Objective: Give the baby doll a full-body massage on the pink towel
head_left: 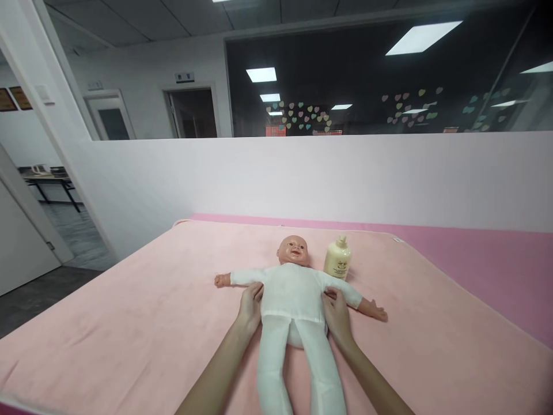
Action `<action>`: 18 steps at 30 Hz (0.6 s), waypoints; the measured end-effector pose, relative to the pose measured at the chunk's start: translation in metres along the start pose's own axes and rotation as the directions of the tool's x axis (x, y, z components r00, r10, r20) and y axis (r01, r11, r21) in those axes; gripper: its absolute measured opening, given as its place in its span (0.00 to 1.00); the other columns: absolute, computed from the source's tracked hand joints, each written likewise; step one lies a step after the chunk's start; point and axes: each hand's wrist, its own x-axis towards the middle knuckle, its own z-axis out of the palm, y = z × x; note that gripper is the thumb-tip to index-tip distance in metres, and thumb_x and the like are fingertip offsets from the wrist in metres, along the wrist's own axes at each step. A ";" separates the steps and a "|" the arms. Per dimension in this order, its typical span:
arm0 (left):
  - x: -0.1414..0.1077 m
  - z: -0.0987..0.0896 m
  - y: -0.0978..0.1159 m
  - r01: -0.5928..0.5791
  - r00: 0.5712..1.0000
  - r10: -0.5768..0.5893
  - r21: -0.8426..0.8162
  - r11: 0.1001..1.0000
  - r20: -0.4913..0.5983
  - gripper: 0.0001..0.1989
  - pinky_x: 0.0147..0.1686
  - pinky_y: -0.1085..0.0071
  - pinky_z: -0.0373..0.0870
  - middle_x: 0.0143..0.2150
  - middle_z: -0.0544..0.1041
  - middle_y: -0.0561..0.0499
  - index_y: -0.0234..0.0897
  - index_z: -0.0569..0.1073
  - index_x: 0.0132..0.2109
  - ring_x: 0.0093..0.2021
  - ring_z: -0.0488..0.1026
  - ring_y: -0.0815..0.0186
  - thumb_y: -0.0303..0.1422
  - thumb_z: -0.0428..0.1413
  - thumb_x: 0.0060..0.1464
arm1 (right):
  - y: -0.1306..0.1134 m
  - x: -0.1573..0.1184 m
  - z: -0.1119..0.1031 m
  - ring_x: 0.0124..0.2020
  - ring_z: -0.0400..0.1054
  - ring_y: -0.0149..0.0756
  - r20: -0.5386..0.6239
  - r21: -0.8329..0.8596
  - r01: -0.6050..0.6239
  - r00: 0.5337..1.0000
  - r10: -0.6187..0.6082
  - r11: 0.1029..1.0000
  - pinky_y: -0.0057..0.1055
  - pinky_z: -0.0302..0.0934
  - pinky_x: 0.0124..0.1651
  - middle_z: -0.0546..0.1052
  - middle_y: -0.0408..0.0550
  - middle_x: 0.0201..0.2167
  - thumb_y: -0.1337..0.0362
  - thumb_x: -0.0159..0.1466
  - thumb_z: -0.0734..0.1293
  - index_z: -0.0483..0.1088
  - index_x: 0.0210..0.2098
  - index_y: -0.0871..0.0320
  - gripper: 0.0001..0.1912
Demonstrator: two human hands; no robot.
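A baby doll with a white cloth body lies on its back, head away from me and arms spread wide. My left hand is at the doll's side below the armpit, its fingers curled in against the cloth. On the opposite side my right hand has its fingers bent and pinched at the cloth under the other arm. Some fingertips are hidden against the body. Beside the doll's head, on the right, stands a pale yellow pump bottle.
A pink blanket covers the surface under the doll, with a darker pink mat showing at the right. A low white wall with glass above it borders the far side. At left is a doorway with a table beyond.
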 end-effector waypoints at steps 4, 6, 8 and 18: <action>-0.003 0.002 0.013 0.065 0.997 -0.069 -0.093 0.994 -0.047 0.04 0.40 0.70 0.72 0.40 0.73 0.44 0.35 0.67 0.37 0.38 0.74 0.65 0.27 0.51 0.50 | -0.001 0.000 0.002 0.43 0.69 0.42 -0.051 0.094 -0.083 0.995 0.088 0.992 0.34 0.63 0.44 0.73 0.51 0.40 0.55 0.52 0.63 0.61 0.43 0.57 0.21; -0.003 0.002 0.014 0.058 0.998 -0.062 -0.088 0.994 -0.034 0.04 0.41 0.70 0.72 0.40 0.74 0.44 0.35 0.67 0.36 0.39 0.74 0.65 0.27 0.51 0.51 | 0.001 0.001 0.002 0.42 0.70 0.42 -0.069 0.151 -0.118 0.989 0.129 0.981 0.34 0.64 0.42 0.73 0.50 0.40 0.56 0.50 0.64 0.60 0.43 0.56 0.22; -0.001 0.000 0.013 0.061 0.998 -0.062 -0.091 0.994 -0.008 0.03 0.41 0.70 0.72 0.39 0.74 0.45 0.35 0.67 0.35 0.38 0.74 0.65 0.27 0.50 0.52 | 0.002 0.003 0.001 0.40 0.70 0.42 -0.068 0.192 -0.142 0.985 0.158 0.971 0.34 0.65 0.40 0.74 0.49 0.39 0.58 0.49 0.64 0.61 0.42 0.56 0.22; 0.011 -0.010 0.002 0.042 0.999 -0.043 -0.165 0.985 -0.006 0.04 0.38 0.71 0.74 0.35 0.75 0.45 0.33 0.67 0.32 0.35 0.75 0.66 0.23 0.49 0.51 | 0.006 0.005 -0.002 0.37 0.70 0.41 0.048 0.044 -0.043 0.998 0.041 0.998 0.33 0.62 0.37 0.76 0.47 0.33 0.58 0.51 0.60 0.67 0.35 0.57 0.14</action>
